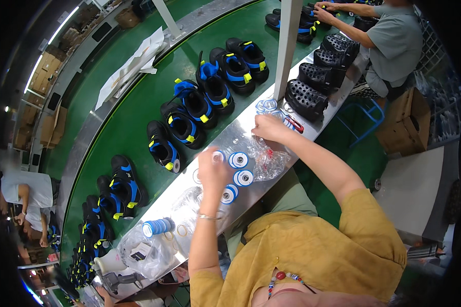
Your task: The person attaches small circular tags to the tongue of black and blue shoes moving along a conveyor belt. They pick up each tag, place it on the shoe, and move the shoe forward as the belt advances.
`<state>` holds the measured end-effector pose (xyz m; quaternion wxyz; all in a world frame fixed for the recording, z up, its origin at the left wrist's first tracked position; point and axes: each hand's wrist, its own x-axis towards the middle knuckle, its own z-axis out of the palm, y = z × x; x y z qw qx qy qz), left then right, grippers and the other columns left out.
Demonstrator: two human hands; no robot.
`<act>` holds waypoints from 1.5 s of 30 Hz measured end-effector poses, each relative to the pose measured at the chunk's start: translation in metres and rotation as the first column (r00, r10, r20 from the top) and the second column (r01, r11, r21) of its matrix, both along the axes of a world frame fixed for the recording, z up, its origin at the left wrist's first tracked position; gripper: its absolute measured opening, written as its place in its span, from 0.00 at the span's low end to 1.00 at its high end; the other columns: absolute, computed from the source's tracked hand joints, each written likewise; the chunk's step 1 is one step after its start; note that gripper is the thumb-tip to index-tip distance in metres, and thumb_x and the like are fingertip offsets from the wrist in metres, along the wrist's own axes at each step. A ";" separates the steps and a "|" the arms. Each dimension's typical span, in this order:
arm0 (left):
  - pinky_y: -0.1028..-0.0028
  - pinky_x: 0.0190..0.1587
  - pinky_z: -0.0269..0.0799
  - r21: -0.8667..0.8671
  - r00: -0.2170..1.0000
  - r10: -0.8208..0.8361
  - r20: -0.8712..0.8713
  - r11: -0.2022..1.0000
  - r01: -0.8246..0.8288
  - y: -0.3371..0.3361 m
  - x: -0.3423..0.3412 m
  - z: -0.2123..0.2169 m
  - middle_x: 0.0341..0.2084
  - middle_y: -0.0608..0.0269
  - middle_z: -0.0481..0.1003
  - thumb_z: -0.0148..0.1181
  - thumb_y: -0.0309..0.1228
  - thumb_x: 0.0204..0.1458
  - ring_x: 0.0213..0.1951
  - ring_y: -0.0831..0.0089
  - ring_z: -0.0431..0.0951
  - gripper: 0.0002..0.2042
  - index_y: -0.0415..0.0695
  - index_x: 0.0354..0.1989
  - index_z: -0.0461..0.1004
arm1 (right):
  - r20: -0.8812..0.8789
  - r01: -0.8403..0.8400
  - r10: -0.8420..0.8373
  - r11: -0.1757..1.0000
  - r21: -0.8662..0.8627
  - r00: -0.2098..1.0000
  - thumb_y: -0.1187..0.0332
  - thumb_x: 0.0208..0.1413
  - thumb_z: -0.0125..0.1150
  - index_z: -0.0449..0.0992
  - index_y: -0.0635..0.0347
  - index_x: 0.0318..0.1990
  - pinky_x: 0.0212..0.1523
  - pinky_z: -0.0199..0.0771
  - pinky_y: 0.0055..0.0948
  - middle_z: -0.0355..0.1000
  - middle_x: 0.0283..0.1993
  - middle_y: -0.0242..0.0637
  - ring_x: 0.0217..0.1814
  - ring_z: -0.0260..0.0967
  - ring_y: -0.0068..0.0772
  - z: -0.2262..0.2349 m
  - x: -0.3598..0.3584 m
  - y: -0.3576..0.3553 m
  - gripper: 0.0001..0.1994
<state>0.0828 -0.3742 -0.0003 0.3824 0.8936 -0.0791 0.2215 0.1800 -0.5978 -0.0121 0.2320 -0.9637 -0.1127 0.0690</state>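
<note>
Left hand: your left hand (211, 169) is raised over the table (187, 197), fingers pinching a small round disc (218, 156).
Right hand: your right hand (269, 127) reaches farther, fingers curled onto a clear plastic bag (267, 158).
Beyond: shoes (182, 125) on the green belt (138, 110).

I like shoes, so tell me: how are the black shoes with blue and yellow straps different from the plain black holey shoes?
The black shoes with blue and yellow straps lie in a row on the green conveyor belt; the plain black perforated shoes sit on the shiny metal bench. The strapped ones carry bright trim; the perforated ones are all black, dotted with holes. Both kinds are black and line up side by side.
</note>
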 end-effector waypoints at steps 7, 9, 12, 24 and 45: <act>0.57 0.57 0.62 0.260 0.954 -0.300 -0.015 0.920 0.293 -0.093 -0.003 -0.036 0.51 0.43 0.70 0.61 0.30 0.50 0.55 0.48 0.68 0.19 0.33 0.49 0.69 | 0.025 0.002 -0.010 0.958 0.286 1.000 0.75 0.42 0.60 0.73 0.64 0.40 0.39 0.74 0.43 0.76 0.36 0.49 0.39 0.75 0.51 -0.027 0.010 0.006 0.14; 0.57 0.59 0.61 0.331 0.952 -0.306 -0.024 0.896 0.296 -0.098 -0.002 -0.033 0.52 0.42 0.69 0.59 0.30 0.51 0.57 0.48 0.67 0.20 0.34 0.51 0.69 | -0.128 0.126 -0.069 0.851 0.509 0.989 0.75 0.41 0.60 0.74 0.63 0.43 0.34 0.74 0.34 0.76 0.31 0.43 0.33 0.75 0.40 -0.028 0.015 -0.009 0.17; 0.56 0.60 0.60 0.401 0.956 -0.291 -0.036 0.872 0.280 -0.106 -0.002 -0.039 0.53 0.41 0.68 0.56 0.31 0.53 0.58 0.48 0.66 0.21 0.33 0.53 0.67 | -0.258 0.226 -0.064 0.711 0.666 0.964 0.75 0.41 0.60 0.75 0.65 0.42 0.33 0.73 0.29 0.76 0.29 0.40 0.32 0.75 0.32 -0.030 0.020 -0.023 0.16; 0.56 0.63 0.57 0.372 0.978 -0.182 -0.102 0.905 0.207 -0.118 0.040 -0.065 0.57 0.35 0.64 0.48 0.30 0.58 0.60 0.44 0.63 0.20 0.28 0.55 0.64 | 0.236 -0.030 -0.029 0.969 0.246 0.971 0.70 0.49 0.56 0.80 0.58 0.32 0.44 0.73 0.42 0.75 0.35 0.44 0.42 0.72 0.50 -0.029 0.056 -0.013 0.07; 0.55 0.65 0.54 0.342 0.976 -0.194 -0.097 0.915 0.215 -0.138 0.038 -0.063 0.60 0.38 0.61 0.48 0.29 0.58 0.64 0.45 0.58 0.21 0.29 0.57 0.63 | 0.060 0.036 -0.091 0.796 0.605 0.994 0.67 0.46 0.67 0.80 0.65 0.28 0.36 0.71 0.31 0.74 0.30 0.40 0.33 0.72 0.35 -0.034 0.093 -0.001 0.09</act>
